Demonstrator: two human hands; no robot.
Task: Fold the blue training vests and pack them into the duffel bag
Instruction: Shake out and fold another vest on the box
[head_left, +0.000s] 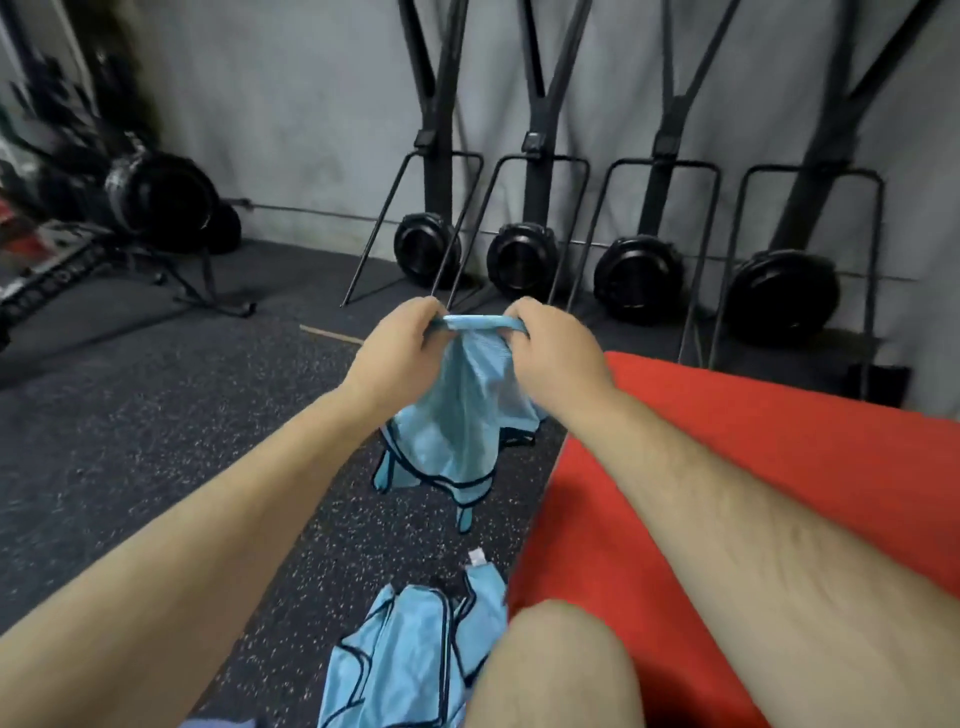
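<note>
Gym floor (156, 415), speckled rubber; red mat (779, 441) right of hands. Left hand (400, 348) and right hand (550, 353), fingers curled, pinch top band of blue vest (462, 415) stretched between them; vest hangs straight below, long axis vertical. Second vest (410, 654) lies nearer body. Duffel bag unseen.

Left hand (397, 345) and right hand (553, 349) grip vest (464, 415), arms outstretched

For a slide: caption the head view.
Left hand and right hand grip a blue training vest above the speckled floor.
</note>
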